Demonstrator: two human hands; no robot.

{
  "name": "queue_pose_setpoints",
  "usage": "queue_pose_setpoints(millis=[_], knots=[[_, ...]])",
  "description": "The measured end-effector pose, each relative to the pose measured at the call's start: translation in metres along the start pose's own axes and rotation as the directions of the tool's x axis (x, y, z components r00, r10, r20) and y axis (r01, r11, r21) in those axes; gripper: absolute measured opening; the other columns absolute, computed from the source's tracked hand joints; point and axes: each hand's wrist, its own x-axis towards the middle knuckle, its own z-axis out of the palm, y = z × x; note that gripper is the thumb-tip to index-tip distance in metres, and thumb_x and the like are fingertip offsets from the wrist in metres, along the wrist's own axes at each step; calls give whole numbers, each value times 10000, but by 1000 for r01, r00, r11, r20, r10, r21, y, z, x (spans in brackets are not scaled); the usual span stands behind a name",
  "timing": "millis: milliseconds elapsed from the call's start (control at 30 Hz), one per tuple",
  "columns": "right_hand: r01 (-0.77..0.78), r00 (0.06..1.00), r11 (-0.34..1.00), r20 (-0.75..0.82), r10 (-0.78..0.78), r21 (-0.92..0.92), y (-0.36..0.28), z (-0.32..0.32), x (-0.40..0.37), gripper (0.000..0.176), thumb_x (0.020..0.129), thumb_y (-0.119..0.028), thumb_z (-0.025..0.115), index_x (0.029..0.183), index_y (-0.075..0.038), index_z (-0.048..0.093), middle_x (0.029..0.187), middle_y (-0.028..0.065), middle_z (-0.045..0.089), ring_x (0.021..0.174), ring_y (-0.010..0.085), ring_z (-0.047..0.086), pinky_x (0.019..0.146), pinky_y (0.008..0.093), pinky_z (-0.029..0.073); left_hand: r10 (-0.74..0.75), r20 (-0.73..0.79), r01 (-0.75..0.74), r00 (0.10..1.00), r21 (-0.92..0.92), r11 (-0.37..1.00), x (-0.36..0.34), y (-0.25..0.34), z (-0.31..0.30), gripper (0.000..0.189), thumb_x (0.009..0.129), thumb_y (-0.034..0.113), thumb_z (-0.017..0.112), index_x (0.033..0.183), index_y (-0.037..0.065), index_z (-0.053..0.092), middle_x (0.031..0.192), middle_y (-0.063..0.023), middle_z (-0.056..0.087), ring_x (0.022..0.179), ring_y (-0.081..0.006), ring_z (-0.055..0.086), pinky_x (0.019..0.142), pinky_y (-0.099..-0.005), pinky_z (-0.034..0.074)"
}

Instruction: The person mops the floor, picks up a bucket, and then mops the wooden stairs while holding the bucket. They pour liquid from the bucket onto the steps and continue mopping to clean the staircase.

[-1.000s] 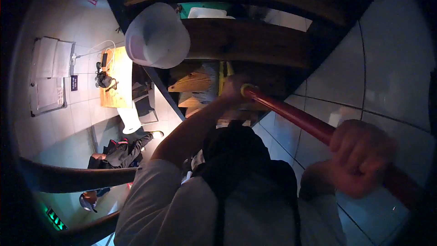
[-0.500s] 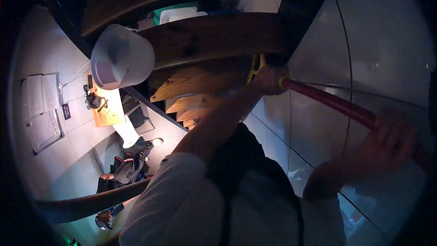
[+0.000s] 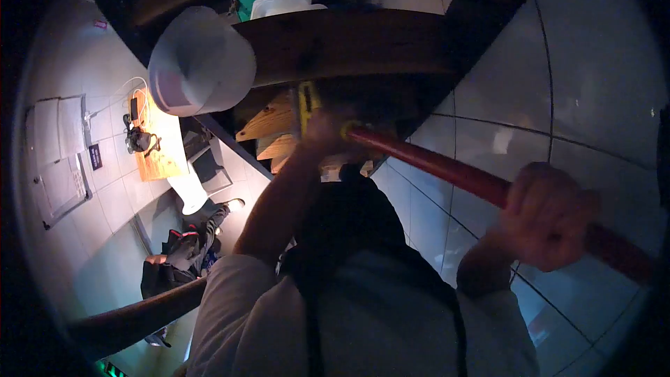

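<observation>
A mop with a red handle (image 3: pixel 440 167) and a yellow head fitting (image 3: pixel 307 101) slants across the view. My right hand (image 3: pixel 548 216) is wrapped round the handle on the right side. My left hand (image 3: pixel 322 136), blurred and in shadow, is closed at the lower end of the handle, just by the yellow fitting. That fitting lies over the dark wooden stair treads; whatever is below it is lost in the dark. A translucent white bucket (image 3: pixel 202 63) stands on a tread (image 3: pixel 342 45) to the left of my left hand.
White wall tiles (image 3: pixel 488 122) run along the right. Beyond the stairs on the left, a wooden table (image 3: pixel 164 160) holds a black camera (image 3: pixel 138 141). A person in dark clothes (image 3: pixel 185 251) sits below, past a dark handrail (image 3: pixel 139 318).
Both hands have moved left with the mop, and its yellow fitting has shifted left across the stairs. My view has shifted slightly as well.
</observation>
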Motion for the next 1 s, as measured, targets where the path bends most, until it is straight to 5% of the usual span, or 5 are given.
queue_pose_setpoints(millis=[133,300,433,733,1000], knots=[[-73,983,994,175,58,77,40,50,-2,206,895,-158,516,713,-109,435,502,23,416,390,136,386,402,316,397,83,-192,-52,978,166,985,-61,-66,-43,538,562,306,853,1015,66,687,972,-124,689,900,-295,675,819,-403,533],[-75,970,968,241,15,241,78,75,-7,243,922,-176,521,703,-116,435,522,14,436,410,141,409,432,322,408,-199,-211,193,957,-50,980,-101,-104,-66,516,523,272,840,964,54,684,935,-145,686,853,-303,679,744,-377,538],[-191,967,947,213,137,258,71,50,12,326,937,-184,496,630,-127,404,523,2,425,411,134,384,440,320,398,-30,-497,8,867,-46,999,-71,-93,-36,494,513,308,842,894,45,672,832,-143,672,745,-336,666,664,-380,531],[-23,983,998,179,34,-62,-3,-30,30,331,907,-150,461,586,-159,382,440,-9,347,355,81,304,366,274,325,185,-396,-217,900,-38,975,18,5,42,407,541,345,821,857,123,693,821,-123,659,741,-336,656,674,-425,517],[35,999,954,30,-27,-298,-13,-99,9,195,867,-98,487,677,-105,447,536,31,434,432,141,402,436,313,388,72,-181,-130,981,-336,933,122,107,125,418,623,372,807,944,136,683,905,-109,689,829,-322,671,753,-435,541]])
